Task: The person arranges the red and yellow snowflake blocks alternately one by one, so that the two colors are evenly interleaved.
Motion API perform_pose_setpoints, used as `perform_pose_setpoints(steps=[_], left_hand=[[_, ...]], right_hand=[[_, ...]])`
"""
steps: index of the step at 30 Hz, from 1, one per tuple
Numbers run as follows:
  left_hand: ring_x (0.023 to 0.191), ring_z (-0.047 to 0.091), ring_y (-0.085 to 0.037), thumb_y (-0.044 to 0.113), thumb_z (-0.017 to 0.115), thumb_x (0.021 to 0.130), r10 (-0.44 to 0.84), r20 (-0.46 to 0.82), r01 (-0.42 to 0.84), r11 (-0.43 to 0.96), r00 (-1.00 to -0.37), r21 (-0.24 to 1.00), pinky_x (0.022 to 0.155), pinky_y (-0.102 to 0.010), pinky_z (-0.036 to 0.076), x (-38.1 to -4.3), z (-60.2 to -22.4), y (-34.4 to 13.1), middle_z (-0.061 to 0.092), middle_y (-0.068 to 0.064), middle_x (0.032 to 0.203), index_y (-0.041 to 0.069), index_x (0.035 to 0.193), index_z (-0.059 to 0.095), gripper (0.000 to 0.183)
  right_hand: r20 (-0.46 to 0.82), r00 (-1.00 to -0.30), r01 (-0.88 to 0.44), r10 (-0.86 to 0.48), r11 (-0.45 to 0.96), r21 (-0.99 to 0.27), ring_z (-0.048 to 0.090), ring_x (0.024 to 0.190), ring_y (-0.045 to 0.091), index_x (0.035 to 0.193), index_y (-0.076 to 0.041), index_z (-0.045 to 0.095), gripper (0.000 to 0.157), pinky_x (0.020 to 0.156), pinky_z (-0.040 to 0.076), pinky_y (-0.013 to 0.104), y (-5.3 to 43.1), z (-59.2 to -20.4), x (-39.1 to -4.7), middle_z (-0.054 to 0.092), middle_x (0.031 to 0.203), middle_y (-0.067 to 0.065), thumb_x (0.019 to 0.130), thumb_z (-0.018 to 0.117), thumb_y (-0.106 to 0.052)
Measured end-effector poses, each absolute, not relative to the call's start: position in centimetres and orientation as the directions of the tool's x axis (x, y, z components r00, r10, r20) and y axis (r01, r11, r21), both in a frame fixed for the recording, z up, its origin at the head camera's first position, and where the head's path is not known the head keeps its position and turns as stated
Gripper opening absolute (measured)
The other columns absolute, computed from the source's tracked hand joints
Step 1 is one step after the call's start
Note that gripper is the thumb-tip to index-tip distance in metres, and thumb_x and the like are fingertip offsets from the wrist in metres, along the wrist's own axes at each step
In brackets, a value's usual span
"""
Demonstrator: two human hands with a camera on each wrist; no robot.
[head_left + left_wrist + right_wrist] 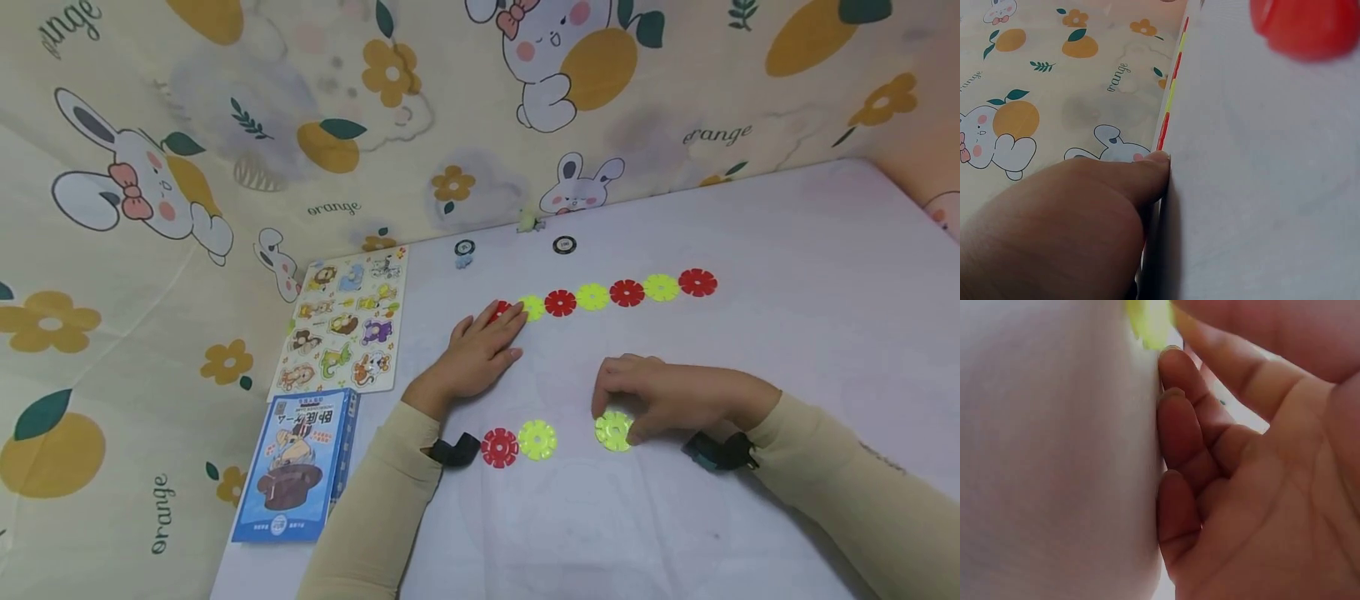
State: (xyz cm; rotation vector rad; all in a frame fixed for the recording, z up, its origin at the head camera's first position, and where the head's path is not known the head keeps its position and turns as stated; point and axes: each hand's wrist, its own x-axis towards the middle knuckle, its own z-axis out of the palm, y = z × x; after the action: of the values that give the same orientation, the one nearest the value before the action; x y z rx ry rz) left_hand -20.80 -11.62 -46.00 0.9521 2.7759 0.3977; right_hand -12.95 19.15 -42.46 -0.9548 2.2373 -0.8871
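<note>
My right hand (678,396) pinches a yellow-green notched disc (612,431) between thumb and index finger, low over the table. The same yellow-green piece (1149,324) shows blurred at the top of the right wrist view, the other fingers curled against the white surface. My left hand (480,354) lies with fingers extended, its tips on a red disc (500,311) that they partly cover. That disc begins a row of alternating red and yellow-green discs (627,292). Nearer me, a red disc (499,448) touches a yellow-green disc (537,440), just right of my left wrist.
At the left lie an animal picture board (345,321) and a blue game box (294,467). Two dark round chips (565,245) and small blue and pale-green figures (530,222) sit at the back, before the patterned cloth. A blurred red shape (1310,28) fills the left wrist view's upper right corner.
</note>
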Motion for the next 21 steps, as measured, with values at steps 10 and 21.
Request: perform_pose_setpoints(steps=[10,21], left_hand=[[0.143,-0.007,-0.013,0.046,0.041,0.099,0.624,-0.087,0.568,0.753,-0.777,0.331,0.111,-0.052,0.0,-20.7,-46.1,-11.7,0.005,0.019,0.157,0.033,0.153,0.016,0.061],[0.144,-0.005,-0.016,0.047,0.04,0.099,0.627,-0.069,0.579,0.751,-0.776,0.317,0.111,-0.052,0.001,-20.7,-45.9,-11.7,0.006,0.017,0.158,0.031,0.154,0.018,0.061]], right_hand=[[-0.153,-0.9,-0.068,-0.407,0.48,-0.875,0.06,0.082,0.03,0.115,-0.021,0.058,0.035,0.07,0.054,0.036,23.3,-41.8,-16.0,0.06,0.095,0.01,0.085,0.073,-0.032],[-0.2,-0.951,0.286,0.235,0.432,-0.855,0.051,0.099,0.029,0.142,-0.025,0.043,0.055,0.066,0.05,0.017,33.8,-43.6,-17.9,0.045,0.118,0.011,0.093,0.054,-0.048]])
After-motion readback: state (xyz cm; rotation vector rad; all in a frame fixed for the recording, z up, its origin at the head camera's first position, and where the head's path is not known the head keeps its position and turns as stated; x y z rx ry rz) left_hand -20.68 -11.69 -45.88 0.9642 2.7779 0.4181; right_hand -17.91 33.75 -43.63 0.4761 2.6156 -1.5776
